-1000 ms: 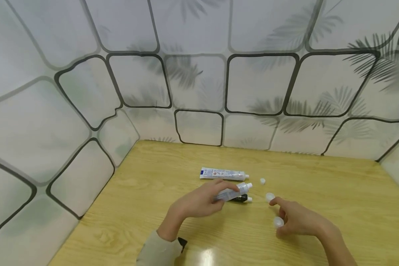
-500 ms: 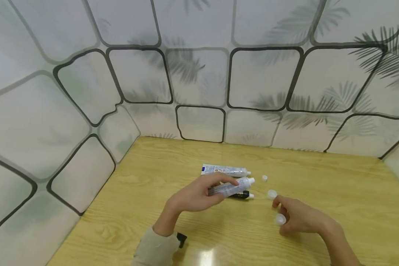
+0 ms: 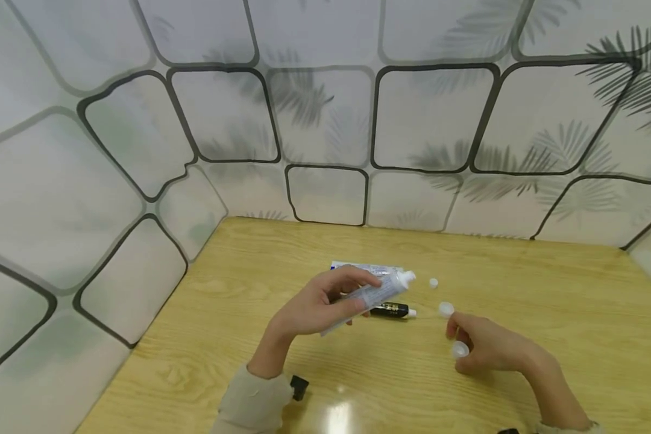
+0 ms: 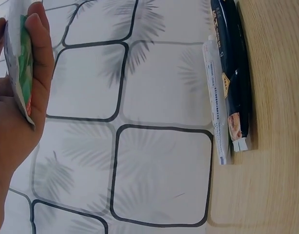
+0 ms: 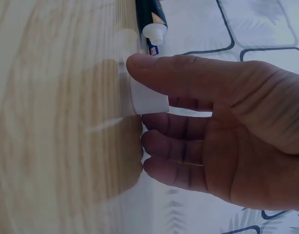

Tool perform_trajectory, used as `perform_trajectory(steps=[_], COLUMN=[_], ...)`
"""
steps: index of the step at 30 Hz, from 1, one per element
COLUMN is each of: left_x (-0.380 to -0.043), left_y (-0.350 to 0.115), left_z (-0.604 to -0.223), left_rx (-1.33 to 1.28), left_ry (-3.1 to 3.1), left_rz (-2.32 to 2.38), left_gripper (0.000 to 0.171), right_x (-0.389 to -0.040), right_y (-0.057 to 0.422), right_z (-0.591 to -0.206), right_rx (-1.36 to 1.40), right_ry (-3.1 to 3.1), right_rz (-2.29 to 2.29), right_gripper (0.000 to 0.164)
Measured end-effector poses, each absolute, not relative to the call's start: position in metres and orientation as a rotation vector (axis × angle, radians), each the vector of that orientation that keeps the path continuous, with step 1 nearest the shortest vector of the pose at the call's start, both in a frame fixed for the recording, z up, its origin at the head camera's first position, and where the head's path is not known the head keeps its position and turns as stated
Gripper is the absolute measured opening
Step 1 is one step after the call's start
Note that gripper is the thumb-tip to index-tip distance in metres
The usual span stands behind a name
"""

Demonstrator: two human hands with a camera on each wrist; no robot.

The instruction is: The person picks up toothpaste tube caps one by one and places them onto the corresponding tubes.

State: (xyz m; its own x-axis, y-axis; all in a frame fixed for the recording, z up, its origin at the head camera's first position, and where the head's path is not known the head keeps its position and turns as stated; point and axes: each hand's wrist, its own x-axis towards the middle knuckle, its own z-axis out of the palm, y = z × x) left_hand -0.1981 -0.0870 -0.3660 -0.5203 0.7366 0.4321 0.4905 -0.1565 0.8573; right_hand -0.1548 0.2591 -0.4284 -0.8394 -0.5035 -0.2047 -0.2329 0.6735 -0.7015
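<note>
My left hand (image 3: 314, 304) grips a white toothpaste tube (image 3: 377, 292) with its capless nozzle pointing up to the right. A green side of that tube (image 4: 26, 68) shows in the left wrist view. Below it on the table lies a black toothpaste tube (image 3: 392, 310), nozzle to the right; farther back, a second white tube (image 3: 369, 267) is partly covered by the hand. My right hand (image 3: 490, 343) holds a white cap (image 5: 147, 97) at the tabletop between thumb and fingers. Another white cap (image 3: 446, 309) sits right at the index fingertip.
A smaller white cap (image 3: 433, 283) lies beyond the right hand on the wood-grain table (image 3: 390, 380). Patterned fabric walls (image 3: 325, 114) rise along the table's back and left edges. A black wrist-camera piece (image 3: 299, 387) sits by the left sleeve.
The left hand has lifted and tilted its tube nozzle-up, showing more of the black tube beneath. The right hand stays almost in place by the caps. The head view has shifted slightly.
</note>
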Motion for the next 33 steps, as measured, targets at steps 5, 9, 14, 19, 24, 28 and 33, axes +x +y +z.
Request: perform_trajectory(steps=[5, 9, 14, 19, 24, 28, 33], left_x=[-0.199, -0.199, -0.197, -0.197, -0.193, -0.191, -0.186], left_y=[-0.09, -0.091, -0.092, -0.092, -0.087, -0.081, -0.081], left_z=[-0.366, -0.365, -0.362, -0.36, -0.358, -0.355, -0.346], left_rx=[1.427, 1.426, 1.414, 1.407, 1.422, 1.43, 1.302], left_ry=[1.85, 1.843, 1.843, 1.877, 1.981, 2.065, 2.214], left_rz=[1.817, 1.831, 1.814, 1.799, 1.745, 1.68, 1.711], left_gripper=[0.029, 0.03, 0.03, 0.028, 0.025, 0.027, 0.028], right_x=[-0.156, -0.157, -0.156, -0.155, -0.152, -0.147, -0.15], right_y=[0.26, 0.26, 0.261, 0.261, 0.257, 0.25, 0.233], right_z=[-0.429, -0.429, -0.427, -0.421, -0.413, -0.401, -0.378], right_rx=[-0.621, -0.641, -0.626, -0.605, -0.58, -0.564, -0.587], right_ry=[2.533, 2.547, 2.55, 2.598, 2.681, 2.767, 2.906], right_rz=[-0.958, -0.946, -0.96, -0.988, -1.052, -1.085, -1.21], right_gripper=[0.033, 0.029, 0.028, 0.027, 0.027, 0.027, 0.028])
